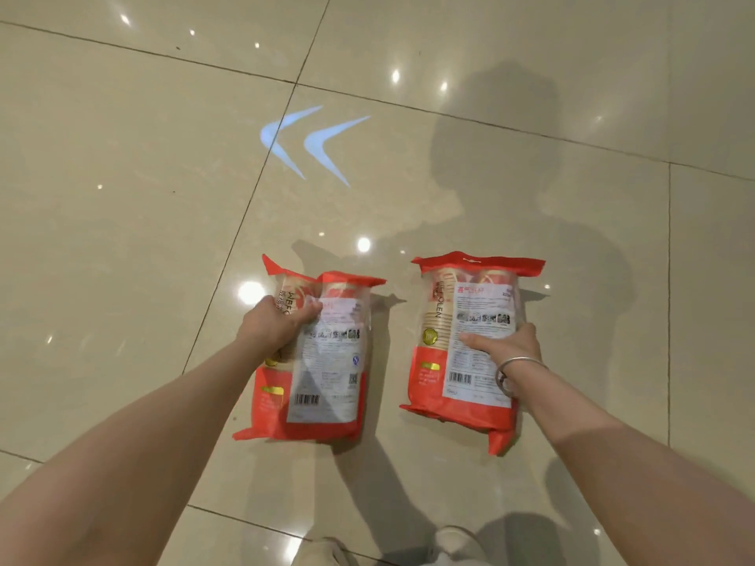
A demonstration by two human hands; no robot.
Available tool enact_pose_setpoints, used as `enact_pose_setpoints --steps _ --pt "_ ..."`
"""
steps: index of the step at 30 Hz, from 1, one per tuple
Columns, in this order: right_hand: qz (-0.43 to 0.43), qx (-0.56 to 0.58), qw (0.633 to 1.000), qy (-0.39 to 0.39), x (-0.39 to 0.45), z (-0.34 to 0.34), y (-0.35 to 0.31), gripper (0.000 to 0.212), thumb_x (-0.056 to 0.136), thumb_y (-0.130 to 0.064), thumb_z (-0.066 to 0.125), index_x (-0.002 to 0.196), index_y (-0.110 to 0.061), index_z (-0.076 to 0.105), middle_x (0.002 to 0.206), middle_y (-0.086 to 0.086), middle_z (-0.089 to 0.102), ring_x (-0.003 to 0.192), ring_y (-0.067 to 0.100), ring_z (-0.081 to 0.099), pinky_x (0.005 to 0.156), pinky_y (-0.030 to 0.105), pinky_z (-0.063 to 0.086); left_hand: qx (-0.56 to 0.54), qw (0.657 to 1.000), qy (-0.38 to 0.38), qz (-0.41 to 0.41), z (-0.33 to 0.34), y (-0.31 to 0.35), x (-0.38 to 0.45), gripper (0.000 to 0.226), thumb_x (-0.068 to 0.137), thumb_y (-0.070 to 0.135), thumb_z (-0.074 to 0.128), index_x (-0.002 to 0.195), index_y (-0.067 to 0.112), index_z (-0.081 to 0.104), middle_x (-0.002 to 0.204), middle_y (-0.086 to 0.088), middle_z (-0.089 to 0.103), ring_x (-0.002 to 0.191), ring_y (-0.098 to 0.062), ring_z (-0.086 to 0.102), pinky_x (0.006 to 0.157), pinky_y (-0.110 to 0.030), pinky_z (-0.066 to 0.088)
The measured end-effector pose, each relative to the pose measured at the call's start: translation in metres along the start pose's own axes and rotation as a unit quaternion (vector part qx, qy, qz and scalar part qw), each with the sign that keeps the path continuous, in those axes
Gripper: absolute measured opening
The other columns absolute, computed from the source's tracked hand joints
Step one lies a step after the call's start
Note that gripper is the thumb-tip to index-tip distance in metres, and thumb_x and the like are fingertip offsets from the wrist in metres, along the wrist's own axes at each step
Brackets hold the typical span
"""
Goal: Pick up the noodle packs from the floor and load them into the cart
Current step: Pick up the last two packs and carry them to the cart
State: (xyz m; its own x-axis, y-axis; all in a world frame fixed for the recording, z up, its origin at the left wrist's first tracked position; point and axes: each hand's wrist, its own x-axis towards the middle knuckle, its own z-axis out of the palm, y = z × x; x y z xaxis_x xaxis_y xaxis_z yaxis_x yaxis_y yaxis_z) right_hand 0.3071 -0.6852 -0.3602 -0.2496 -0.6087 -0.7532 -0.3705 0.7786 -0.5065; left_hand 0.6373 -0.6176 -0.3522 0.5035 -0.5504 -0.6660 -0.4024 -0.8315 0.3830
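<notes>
Two red and clear noodle packs with white label panels are side by side over the tiled floor. My left hand (273, 324) grips the left noodle pack (327, 369) at its upper left edge, thumb across the front. My right hand (506, 347), with a silver bracelet on the wrist, grips the right noodle pack (461, 320) along its right side, thumb on the label. Both packs cast shadows on the floor below them. No cart is in view.
Glossy beige floor tiles (122, 239) with dark grout lines fill the view. A pale blue double arrow (310, 143) is projected on the floor beyond the packs. My light shoes (453, 545) show at the bottom edge. My shadow lies to the upper right.
</notes>
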Motion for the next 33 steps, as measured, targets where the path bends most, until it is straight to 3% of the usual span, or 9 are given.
enact_pose_setpoints --steps 2,5,8,10,14,20,25,29,33 --pt "-0.034 -0.004 0.999 -0.006 -0.028 -0.002 -0.027 0.069 0.05 -0.017 0.096 0.1 -0.016 0.048 0.092 0.001 0.067 0.081 0.022 0.069 0.075 0.041 0.059 -0.055 0.997 0.049 -0.007 -0.023 0.011 -0.018 0.067 0.073 0.065 0.067 0.108 0.009 0.057 0.098 -0.008 0.066 0.085 -0.029 0.063 0.076 -0.038 0.054" --pt "-0.083 0.003 0.995 -0.062 -0.081 -0.013 -0.081 0.076 0.053 -0.012 0.095 0.113 -0.011 0.048 0.102 0.003 0.068 0.085 0.018 0.07 0.069 0.034 0.058 -0.124 0.985 0.116 -0.038 -0.08 0.03 -0.062 0.067 0.074 0.065 0.066 0.11 0.009 0.058 0.102 -0.009 0.064 0.088 -0.028 0.06 0.077 -0.038 0.051" --pt "-0.114 -0.003 0.988 -0.107 -0.159 -0.034 -0.156 0.08 0.051 -0.014 0.096 0.113 -0.012 0.046 0.104 0.003 0.068 0.089 0.02 0.07 0.076 0.04 0.06 -0.19 0.968 0.152 -0.062 -0.16 0.052 -0.12 0.069 0.072 0.067 0.066 0.109 0.009 0.062 0.104 -0.012 0.069 0.093 -0.03 0.065 0.08 -0.041 0.055" --pt "-0.147 -0.025 0.98 -0.13 -0.223 -0.051 -0.213 0.078 0.049 -0.017 0.097 0.109 -0.014 0.047 0.104 0.004 0.068 0.09 0.021 0.071 0.081 0.044 0.06 -0.226 0.958 0.163 -0.063 -0.225 0.073 -0.167 0.068 0.07 0.067 0.067 0.107 0.01 0.064 0.102 -0.012 0.07 0.091 -0.03 0.066 0.082 -0.042 0.056" --pt "-0.204 -0.034 0.961 -0.183 -0.362 -0.08 -0.329 0.073 0.051 -0.016 0.096 0.106 -0.016 0.048 0.102 0.0 0.067 0.089 0.018 0.069 0.079 0.04 0.059 -0.269 0.943 0.192 -0.042 -0.368 0.122 -0.275 0.063 0.067 0.068 0.068 0.098 0.014 0.066 0.096 -0.01 0.071 0.088 -0.03 0.068 0.085 -0.044 0.056" --pt "-0.271 -0.035 0.928 -0.254 -0.563 -0.092 -0.481 0.085 0.037 -0.017 0.097 0.109 -0.012 0.052 0.104 0.008 0.073 0.088 0.024 0.074 0.078 0.047 0.061 -0.316 0.915 0.25 0.003 -0.574 0.166 -0.427 0.04 0.078 0.054 0.07 0.088 0.016 0.065 0.091 -0.008 0.069 0.083 -0.027 0.065 0.077 -0.033 0.051" --pt "-0.348 -0.04 0.878 -0.325 -0.699 -0.058 -0.561 0.074 0.05 -0.001 0.093 0.109 -0.009 0.051 0.104 0.009 0.073 0.089 0.025 0.073 0.079 0.046 0.061 -0.377 0.871 0.314 0.005 -0.703 0.131 -0.508 0.041 0.065 0.059 0.077 0.077 0.022 0.065 0.087 -0.006 0.072 0.084 -0.026 0.07 0.084 -0.041 0.057" --pt "-0.382 -0.068 0.843 -0.373 -0.784 0.002 -0.585 0.076 0.052 -0.002 0.093 0.113 -0.007 0.049 0.104 0.008 0.072 0.089 0.023 0.073 0.075 0.04 0.06 -0.405 0.843 0.355 0.009 -0.771 0.079 -0.553 0.027 0.078 0.043 0.075 0.071 0.023 0.058 0.073 0.003 0.064 0.066 -0.012 0.061 0.058 -0.026 0.047" --pt "-0.398 -0.091 0.807 -0.427 -0.864 0.085 -0.593 0.06 0.058 0.001 0.089 0.103 -0.01 0.052 0.099 0.008 0.072 0.082 0.019 0.073 0.062 0.03 0.057 -0.396 0.832 0.387 -0.011 -0.842 0.003 -0.582 0.032 0.079 0.047 0.072 0.071 0.019 0.059 0.07 0.004 0.06 0.063 -0.011 0.056 0.055 -0.027 0.041"
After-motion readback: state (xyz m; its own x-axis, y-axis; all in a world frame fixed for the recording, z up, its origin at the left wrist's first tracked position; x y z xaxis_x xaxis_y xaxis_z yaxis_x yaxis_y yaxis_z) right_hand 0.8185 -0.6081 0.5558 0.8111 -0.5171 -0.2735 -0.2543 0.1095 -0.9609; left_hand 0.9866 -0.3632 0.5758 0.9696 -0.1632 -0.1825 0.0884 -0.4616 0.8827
